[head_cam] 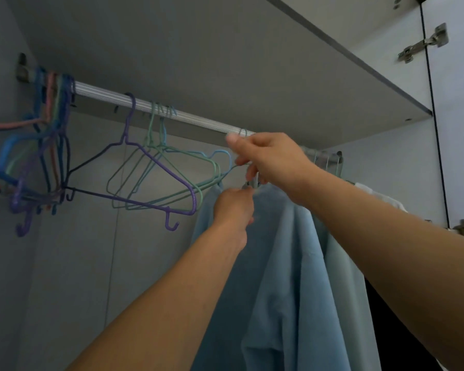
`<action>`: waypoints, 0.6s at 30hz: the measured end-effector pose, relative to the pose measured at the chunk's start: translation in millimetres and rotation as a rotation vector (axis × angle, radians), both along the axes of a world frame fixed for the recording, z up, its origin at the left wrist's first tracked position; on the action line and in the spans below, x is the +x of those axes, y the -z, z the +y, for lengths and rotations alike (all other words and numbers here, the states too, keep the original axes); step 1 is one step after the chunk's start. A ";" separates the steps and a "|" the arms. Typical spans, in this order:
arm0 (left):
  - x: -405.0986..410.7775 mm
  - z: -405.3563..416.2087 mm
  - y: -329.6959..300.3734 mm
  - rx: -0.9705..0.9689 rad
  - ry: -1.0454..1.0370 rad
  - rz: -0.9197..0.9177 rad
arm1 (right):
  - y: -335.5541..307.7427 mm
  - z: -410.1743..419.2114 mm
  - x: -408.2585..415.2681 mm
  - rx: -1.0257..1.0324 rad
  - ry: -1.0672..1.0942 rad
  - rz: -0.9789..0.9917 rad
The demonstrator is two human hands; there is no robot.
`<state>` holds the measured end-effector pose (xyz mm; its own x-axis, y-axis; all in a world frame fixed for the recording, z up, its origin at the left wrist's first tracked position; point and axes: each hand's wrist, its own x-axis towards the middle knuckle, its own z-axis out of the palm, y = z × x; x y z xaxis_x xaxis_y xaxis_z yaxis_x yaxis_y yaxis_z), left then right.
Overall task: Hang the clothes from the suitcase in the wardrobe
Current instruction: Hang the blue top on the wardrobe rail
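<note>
A light blue garment [287, 263] hangs from a thin wire hanger whose hook sits on the silver wardrobe rail [188, 117]. My right hand [268, 159] is raised at the rail, its fingers closed around the neck of that hanger just below the hook. My left hand [235, 204] pinches the blue fabric at the collar, just under the right hand. The hanger's shoulders are hidden inside the cloth.
Several empty wire hangers, a purple one [150, 180] and green ones [172, 167], hang left of the garment. A dense bunch of coloured hangers [43, 145] crowds the rail's left end. A white garment [378, 196] hangs to the right. The shelf [225, 49] is close above.
</note>
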<state>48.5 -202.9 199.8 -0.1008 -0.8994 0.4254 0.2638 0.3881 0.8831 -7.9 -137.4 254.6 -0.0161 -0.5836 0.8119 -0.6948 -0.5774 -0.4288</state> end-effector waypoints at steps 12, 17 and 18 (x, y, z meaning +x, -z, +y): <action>25.7 -5.0 6.9 0.154 0.009 0.133 | -4.5 -32.2 33.3 0.284 0.128 -0.019; 31.8 -17.3 10.9 0.190 -0.009 0.141 | -9.0 -43.7 26.4 0.050 0.461 0.117; 32.3 -19.3 11.0 0.193 -0.009 0.138 | -12.0 -44.2 24.3 0.010 0.501 0.123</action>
